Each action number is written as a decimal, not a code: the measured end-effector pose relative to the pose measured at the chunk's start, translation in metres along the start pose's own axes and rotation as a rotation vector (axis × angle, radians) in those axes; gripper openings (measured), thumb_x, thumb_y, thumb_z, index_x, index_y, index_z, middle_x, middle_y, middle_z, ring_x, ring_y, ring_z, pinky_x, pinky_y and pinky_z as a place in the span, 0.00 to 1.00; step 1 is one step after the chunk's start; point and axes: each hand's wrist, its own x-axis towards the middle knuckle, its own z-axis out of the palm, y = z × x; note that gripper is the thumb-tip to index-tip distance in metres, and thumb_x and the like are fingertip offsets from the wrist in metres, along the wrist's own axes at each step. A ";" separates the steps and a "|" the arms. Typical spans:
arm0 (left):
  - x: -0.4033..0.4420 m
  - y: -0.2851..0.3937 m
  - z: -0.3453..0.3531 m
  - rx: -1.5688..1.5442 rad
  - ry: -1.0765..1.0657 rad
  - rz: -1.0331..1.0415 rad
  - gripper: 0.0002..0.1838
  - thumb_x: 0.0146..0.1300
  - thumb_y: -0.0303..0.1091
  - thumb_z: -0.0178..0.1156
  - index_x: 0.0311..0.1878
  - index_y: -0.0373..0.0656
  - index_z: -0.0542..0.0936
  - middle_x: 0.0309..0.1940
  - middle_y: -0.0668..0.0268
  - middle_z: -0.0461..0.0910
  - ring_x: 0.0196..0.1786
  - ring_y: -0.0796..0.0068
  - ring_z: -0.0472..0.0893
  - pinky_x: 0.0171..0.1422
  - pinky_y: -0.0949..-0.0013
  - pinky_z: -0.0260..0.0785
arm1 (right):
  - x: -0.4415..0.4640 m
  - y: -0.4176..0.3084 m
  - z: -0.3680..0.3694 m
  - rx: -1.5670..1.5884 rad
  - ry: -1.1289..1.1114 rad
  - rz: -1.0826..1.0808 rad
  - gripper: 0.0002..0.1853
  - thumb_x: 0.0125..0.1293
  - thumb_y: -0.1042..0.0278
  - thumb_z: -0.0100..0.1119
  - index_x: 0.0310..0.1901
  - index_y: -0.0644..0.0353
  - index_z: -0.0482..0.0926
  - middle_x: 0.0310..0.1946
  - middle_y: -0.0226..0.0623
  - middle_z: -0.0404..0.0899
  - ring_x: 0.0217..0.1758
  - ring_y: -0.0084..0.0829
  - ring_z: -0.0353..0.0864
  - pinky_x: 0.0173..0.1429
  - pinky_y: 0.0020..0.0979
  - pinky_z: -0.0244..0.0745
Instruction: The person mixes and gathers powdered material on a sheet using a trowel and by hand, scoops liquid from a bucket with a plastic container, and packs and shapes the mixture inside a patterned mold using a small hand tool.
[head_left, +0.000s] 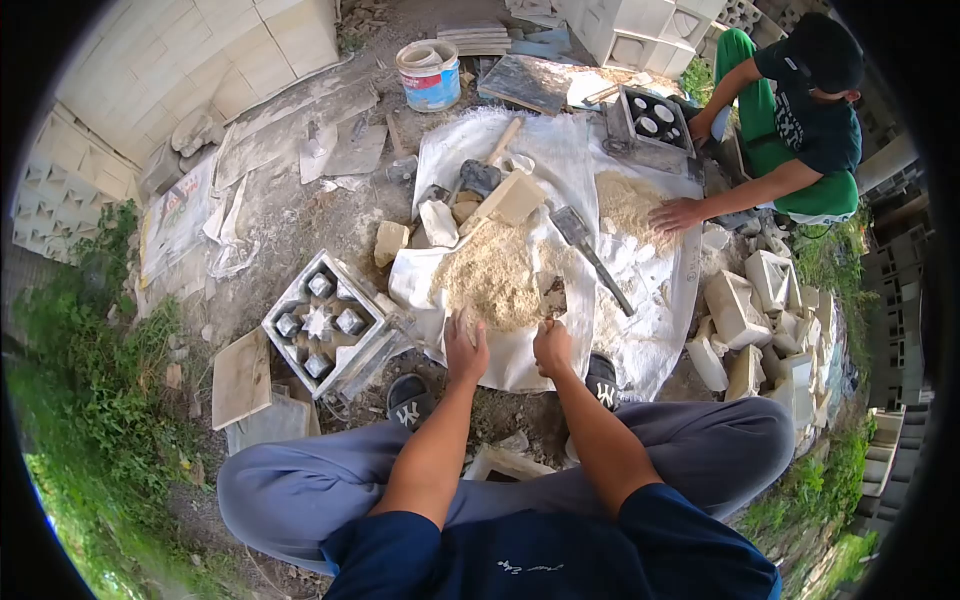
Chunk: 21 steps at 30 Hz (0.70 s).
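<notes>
A mound of pale, sandy mix point(495, 275) lies on a white woven sack point(440, 150) in front of me. My left hand point(466, 347) rests against its near edge, fingers extended and partly sunk in the mix. My right hand point(552, 348) is closed around the handle of a small trowel point(553, 296), whose dirty blade touches the mound's right side. A tan block point(515, 198) leans at the far side of the mound. Left of the sack sits a metal mould point(320, 320) with a star and several square pegs.
A co-worker's hand point(677, 214) lies on a second mound point(630, 205); another mould point(652, 122) stands beside that person. A dark long-handled tool point(592, 260) lies between the mounds. Broken blocks point(740, 310) are heaped right. A bucket point(428, 78) stands at the back.
</notes>
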 end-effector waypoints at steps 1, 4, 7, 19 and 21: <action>-0.005 -0.004 -0.001 0.002 -0.017 -0.027 0.30 0.77 0.49 0.52 0.76 0.43 0.68 0.74 0.43 0.66 0.77 0.40 0.63 0.81 0.45 0.55 | -0.011 -0.011 -0.004 -0.002 -0.009 0.003 0.18 0.76 0.58 0.54 0.50 0.67 0.80 0.29 0.57 0.86 0.25 0.51 0.87 0.27 0.48 0.80; -0.008 -0.014 -0.002 -0.028 -0.032 -0.047 0.31 0.78 0.50 0.51 0.77 0.44 0.66 0.77 0.42 0.62 0.79 0.39 0.61 0.82 0.46 0.54 | -0.019 -0.015 -0.004 -0.058 -0.081 -0.105 0.18 0.74 0.58 0.56 0.50 0.68 0.80 0.29 0.59 0.85 0.25 0.52 0.87 0.30 0.48 0.81; -0.011 -0.020 0.001 0.015 -0.068 -0.086 0.34 0.79 0.50 0.49 0.80 0.42 0.61 0.79 0.41 0.58 0.80 0.39 0.59 0.83 0.47 0.53 | -0.031 0.012 0.020 -0.177 -0.130 -0.272 0.19 0.72 0.57 0.58 0.55 0.63 0.83 0.41 0.63 0.86 0.46 0.62 0.86 0.53 0.50 0.81; 0.003 -0.023 -0.006 -0.234 -0.092 -0.217 0.36 0.82 0.47 0.41 0.83 0.33 0.49 0.82 0.41 0.53 0.83 0.42 0.55 0.84 0.53 0.50 | 0.059 -0.072 0.001 -0.284 -0.155 -0.463 0.15 0.74 0.62 0.53 0.52 0.64 0.79 0.42 0.65 0.84 0.49 0.66 0.83 0.55 0.56 0.78; 0.000 -0.025 -0.004 -0.232 -0.076 -0.185 0.37 0.82 0.47 0.41 0.83 0.33 0.49 0.81 0.40 0.53 0.83 0.42 0.55 0.84 0.53 0.50 | 0.049 -0.067 0.014 -0.324 -0.259 -0.430 0.15 0.74 0.61 0.53 0.51 0.65 0.78 0.40 0.66 0.83 0.48 0.67 0.82 0.54 0.57 0.78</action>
